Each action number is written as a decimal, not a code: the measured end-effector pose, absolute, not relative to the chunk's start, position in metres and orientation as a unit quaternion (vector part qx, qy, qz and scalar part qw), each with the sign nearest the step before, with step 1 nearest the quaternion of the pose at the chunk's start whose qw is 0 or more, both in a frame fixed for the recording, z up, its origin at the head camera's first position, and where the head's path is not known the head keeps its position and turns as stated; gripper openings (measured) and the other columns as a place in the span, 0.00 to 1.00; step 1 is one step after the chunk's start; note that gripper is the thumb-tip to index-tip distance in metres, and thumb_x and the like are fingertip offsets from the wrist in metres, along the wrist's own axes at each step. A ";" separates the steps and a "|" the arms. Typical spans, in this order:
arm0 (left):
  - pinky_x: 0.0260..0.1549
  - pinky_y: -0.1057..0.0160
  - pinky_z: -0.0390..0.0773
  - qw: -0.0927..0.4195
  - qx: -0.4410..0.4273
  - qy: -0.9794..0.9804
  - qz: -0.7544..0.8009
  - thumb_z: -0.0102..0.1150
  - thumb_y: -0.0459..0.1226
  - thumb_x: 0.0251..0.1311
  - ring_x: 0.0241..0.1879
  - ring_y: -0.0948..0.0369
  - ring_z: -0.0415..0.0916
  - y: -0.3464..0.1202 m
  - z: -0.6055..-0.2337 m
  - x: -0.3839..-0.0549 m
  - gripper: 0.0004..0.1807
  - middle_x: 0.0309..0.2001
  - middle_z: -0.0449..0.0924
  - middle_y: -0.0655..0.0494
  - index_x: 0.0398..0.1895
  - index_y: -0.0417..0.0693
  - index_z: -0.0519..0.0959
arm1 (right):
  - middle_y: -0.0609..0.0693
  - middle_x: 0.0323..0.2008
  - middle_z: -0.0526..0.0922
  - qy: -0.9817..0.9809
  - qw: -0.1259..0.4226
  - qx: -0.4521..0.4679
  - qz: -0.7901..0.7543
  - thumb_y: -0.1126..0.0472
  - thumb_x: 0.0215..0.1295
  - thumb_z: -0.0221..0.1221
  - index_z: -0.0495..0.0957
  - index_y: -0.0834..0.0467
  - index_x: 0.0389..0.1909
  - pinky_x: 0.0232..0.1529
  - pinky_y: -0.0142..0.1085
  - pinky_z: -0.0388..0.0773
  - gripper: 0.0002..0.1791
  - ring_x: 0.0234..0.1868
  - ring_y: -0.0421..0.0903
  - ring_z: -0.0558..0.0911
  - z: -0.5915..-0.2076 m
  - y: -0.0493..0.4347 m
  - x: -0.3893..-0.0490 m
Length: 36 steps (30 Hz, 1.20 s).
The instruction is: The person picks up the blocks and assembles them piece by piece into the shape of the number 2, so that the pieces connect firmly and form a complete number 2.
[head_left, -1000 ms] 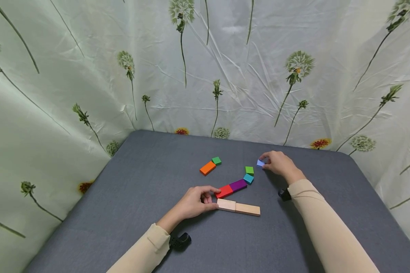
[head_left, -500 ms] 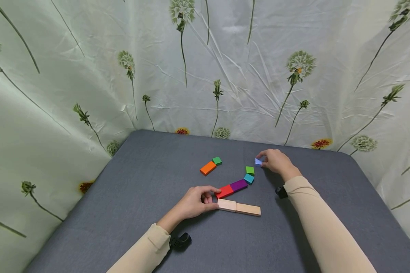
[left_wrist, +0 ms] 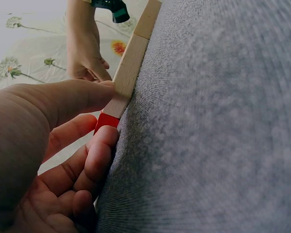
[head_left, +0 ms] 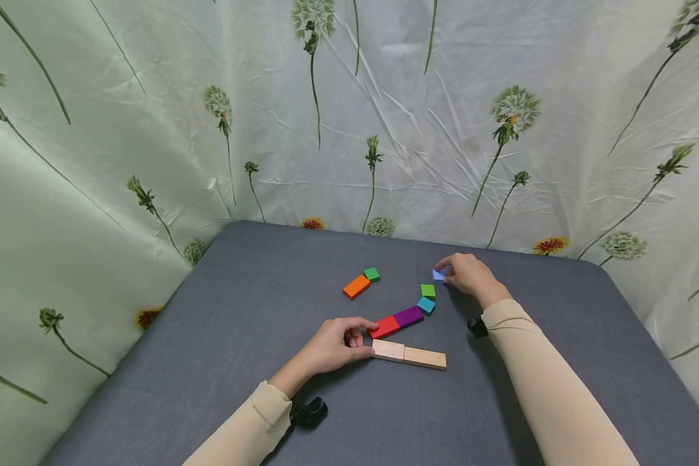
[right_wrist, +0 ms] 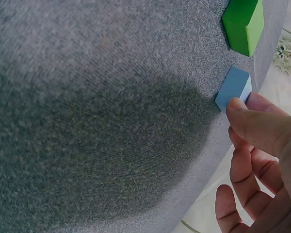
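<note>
Pinching a light blue block [head_left: 438, 277] in the right hand [head_left: 468, 275], with the left hand [head_left: 329, 345] touching two others.
Head view: the light blue block sits at one o'clock from the light green block [head_left: 428, 291]; the left thumb and index finger stand apart, touching the pale wooden block [head_left: 388, 350] and the red block [head_left: 384, 327], whose long axis points to two o'clock. Left wrist view: the pale wooden block's length points between twelve and one. Right wrist view: thumb and finger grip the light blue block, its long axis running seven to one.
</note>
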<state>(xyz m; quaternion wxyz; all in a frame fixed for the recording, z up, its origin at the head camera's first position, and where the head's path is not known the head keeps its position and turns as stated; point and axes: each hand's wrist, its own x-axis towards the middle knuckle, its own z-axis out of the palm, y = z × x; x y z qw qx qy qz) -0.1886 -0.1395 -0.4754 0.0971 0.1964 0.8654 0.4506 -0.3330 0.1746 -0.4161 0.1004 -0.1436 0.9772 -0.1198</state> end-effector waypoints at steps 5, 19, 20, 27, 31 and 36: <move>0.28 0.70 0.69 0.096 0.197 0.866 0.450 0.77 0.40 0.64 0.28 0.68 0.70 -0.139 -0.475 -0.189 0.23 0.29 0.76 0.64 0.62 0.54 0.86 | 0.68 0.56 0.86 0.976 0.097 -0.152 -0.124 0.70 0.74 0.63 0.84 0.60 0.64 0.51 0.52 0.83 0.19 0.51 0.57 0.85 -0.417 0.174 -0.333; 0.29 0.70 0.69 0.092 0.201 0.866 0.449 0.77 0.39 0.64 0.28 0.69 0.70 -0.139 -0.477 -0.189 0.22 0.29 0.76 0.65 0.61 0.53 0.86 | 0.65 0.50 0.87 0.980 0.081 -0.136 -0.117 0.64 0.75 0.65 0.84 0.60 0.63 0.48 0.54 0.82 0.18 0.47 0.56 0.85 -0.419 0.178 -0.331; 0.29 0.70 0.69 0.091 0.201 0.866 0.449 0.77 0.39 0.64 0.28 0.69 0.70 -0.139 -0.477 -0.189 0.22 0.29 0.76 0.65 0.61 0.53 0.86 | 0.64 0.50 0.87 0.981 0.079 -0.132 -0.117 0.62 0.75 0.66 0.84 0.60 0.62 0.47 0.53 0.82 0.18 0.47 0.56 0.85 -0.418 0.178 -0.330; 0.29 0.70 0.70 0.091 0.198 0.867 0.447 0.77 0.39 0.64 0.28 0.69 0.70 -0.140 -0.477 -0.189 0.22 0.28 0.76 0.65 0.61 0.53 0.86 | 0.63 0.49 0.87 0.983 0.079 -0.113 -0.124 0.56 0.74 0.68 0.85 0.61 0.57 0.46 0.53 0.82 0.17 0.47 0.57 0.86 -0.416 0.182 -0.331; 0.29 0.70 0.70 0.092 0.198 0.868 0.447 0.77 0.40 0.64 0.28 0.69 0.70 -0.139 -0.477 -0.189 0.22 0.29 0.76 0.65 0.61 0.54 0.86 | 0.63 0.50 0.87 0.983 0.084 -0.105 -0.128 0.56 0.73 0.68 0.85 0.61 0.56 0.46 0.53 0.81 0.17 0.48 0.57 0.85 -0.417 0.182 -0.331; 0.29 0.70 0.70 0.093 0.196 0.870 0.444 0.77 0.40 0.64 0.28 0.69 0.70 -0.138 -0.476 -0.189 0.22 0.29 0.76 0.65 0.61 0.54 0.86 | 0.63 0.50 0.87 0.982 0.087 -0.101 -0.132 0.56 0.74 0.67 0.85 0.60 0.57 0.47 0.54 0.81 0.16 0.49 0.58 0.85 -0.416 0.180 -0.331</move>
